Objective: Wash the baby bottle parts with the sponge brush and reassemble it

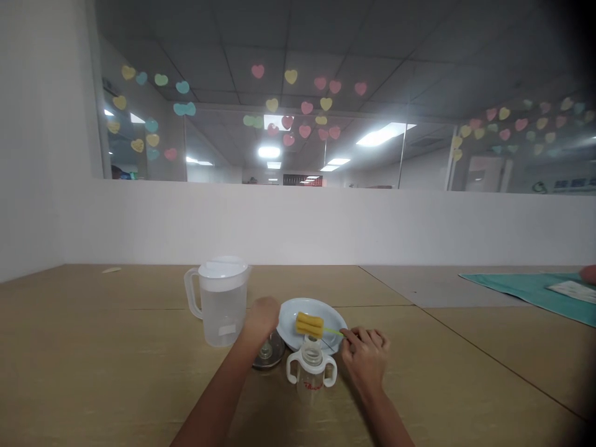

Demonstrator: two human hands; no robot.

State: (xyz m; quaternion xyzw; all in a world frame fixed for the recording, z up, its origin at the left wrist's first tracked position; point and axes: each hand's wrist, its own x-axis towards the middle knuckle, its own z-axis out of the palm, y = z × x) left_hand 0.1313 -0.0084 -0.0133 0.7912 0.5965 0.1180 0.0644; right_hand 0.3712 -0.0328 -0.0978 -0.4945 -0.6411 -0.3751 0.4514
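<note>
My right hand (366, 352) is closed round the thin yellow-green handle of a sponge bottle brush (310, 325). The brush's yellow sponge head is held level over a pale blue-white plate (333, 310). Just below the sponge stands a clear baby bottle (311, 372), upright and open at the top, with white handles on both sides and red lettering. My left hand (263, 315) is at the plate's left edge, above a dark round dish-like thing (269, 355). That hand is blurred and its fingers are turned away, so its grip is hidden. Part of a small white thing shows behind the bottle's mouth.
A translucent white lidded pitcher (223, 310) stands left of my left hand. At far right lies a teal cloth (516, 288) with a white packet (575, 290) on it, and part of another person's hand (588, 274) shows. A low white wall (298, 226) bounds the wooden table.
</note>
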